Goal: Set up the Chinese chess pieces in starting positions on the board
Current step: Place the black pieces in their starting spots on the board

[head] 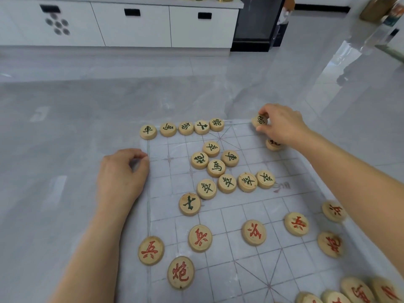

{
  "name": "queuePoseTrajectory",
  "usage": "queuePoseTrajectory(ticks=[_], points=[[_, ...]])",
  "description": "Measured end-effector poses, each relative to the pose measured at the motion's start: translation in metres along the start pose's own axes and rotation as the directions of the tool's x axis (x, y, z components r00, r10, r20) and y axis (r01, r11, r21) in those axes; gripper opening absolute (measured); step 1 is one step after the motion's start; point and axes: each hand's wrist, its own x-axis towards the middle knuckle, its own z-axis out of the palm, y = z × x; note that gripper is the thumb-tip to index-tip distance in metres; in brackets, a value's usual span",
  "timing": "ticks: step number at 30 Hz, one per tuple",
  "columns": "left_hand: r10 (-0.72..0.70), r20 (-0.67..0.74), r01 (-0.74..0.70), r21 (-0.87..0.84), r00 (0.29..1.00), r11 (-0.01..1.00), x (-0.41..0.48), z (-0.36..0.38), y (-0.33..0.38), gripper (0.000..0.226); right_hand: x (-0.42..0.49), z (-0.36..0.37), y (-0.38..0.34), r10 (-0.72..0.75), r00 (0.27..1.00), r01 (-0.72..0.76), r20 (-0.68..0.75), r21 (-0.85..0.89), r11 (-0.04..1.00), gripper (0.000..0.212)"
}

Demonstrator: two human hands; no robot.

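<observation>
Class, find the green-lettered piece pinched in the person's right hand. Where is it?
In the head view, the green-lettered piece sits near the far right corner of the board, pinched by the right hand, right of the row of five green pieces.

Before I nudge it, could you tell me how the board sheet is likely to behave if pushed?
Probably floppy: the board sheet looks thin and translucent. It would likely slide on the glossy floor, which may be why the left hand rests at its edge. Loose pieces would probably shift with it.
</observation>
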Motion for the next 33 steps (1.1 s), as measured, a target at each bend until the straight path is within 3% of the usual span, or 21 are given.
queuePoseTrajectory(ticks=[7,20,30,33], points=[[-0.012,0.011,0.012,0.038,1.000,0.999,0.000,-0.001,0.001,0.010,0.006,-0.013,0.033,0.155,0.987,-0.158,0.031,0.198,0.967,0.035],[-0.006,0.008,0.006,-0.004,1.000,1.000,-0.001,-0.001,0.001,0.010,0.017,0.003,-0.009,-0.024,0.997,0.015,0.077,0.112,0.994,0.041],[-0.015,0.001,0.015,0.000,1.000,1.000,-0.002,-0.002,0.005,0.011,0.018,0.011,-0.011,-0.015,0.996,0.010,0.086,0.066,0.998,0.045],[-0.011,0.004,0.011,-0.007,1.000,1.000,-0.001,-0.002,0.004,0.010,0.012,0.010,-0.012,-0.011,0.997,0.005,0.083,0.078,0.997,0.055]])
